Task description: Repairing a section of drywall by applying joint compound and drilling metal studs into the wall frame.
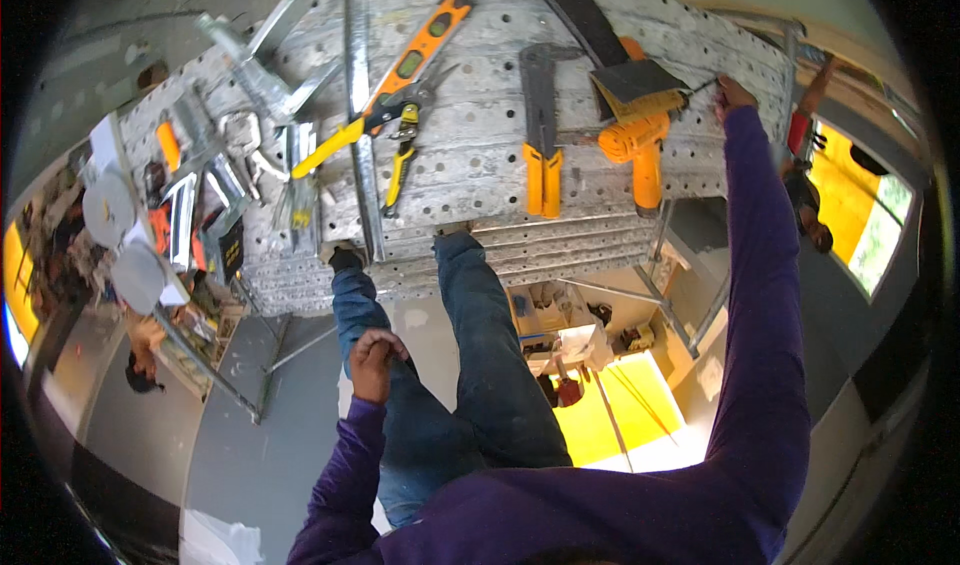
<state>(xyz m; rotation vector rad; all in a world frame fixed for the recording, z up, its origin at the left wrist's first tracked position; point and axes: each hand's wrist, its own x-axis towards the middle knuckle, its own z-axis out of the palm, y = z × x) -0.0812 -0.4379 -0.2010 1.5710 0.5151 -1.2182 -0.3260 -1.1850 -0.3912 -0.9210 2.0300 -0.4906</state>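
My left hand (376, 363) is raised above my legs with fingers curled; what they hold, if anything, is hidden. My right hand (733, 100) pinches a thin dark rod (705, 89) at the board's right side. Beside it lie an orange power drill (637, 145) and a dark flat-bladed tool (640, 90). Left of these are orange-handled crimpers (542, 165), an orange spirit level (425, 43), yellow-handled snips (402, 155) and a long metal channel (360, 85). Several cut metal profiles (210, 205) crowd the board's left part.
The perforated scaffold board (470, 115) rests on tubular metal supports (680, 315). Grey round discs (105, 207) sit at its left end. A person (146, 360) is at the left, another (805, 205) at the right. Below are boxes (560, 335) and a yellow panel (610, 415).
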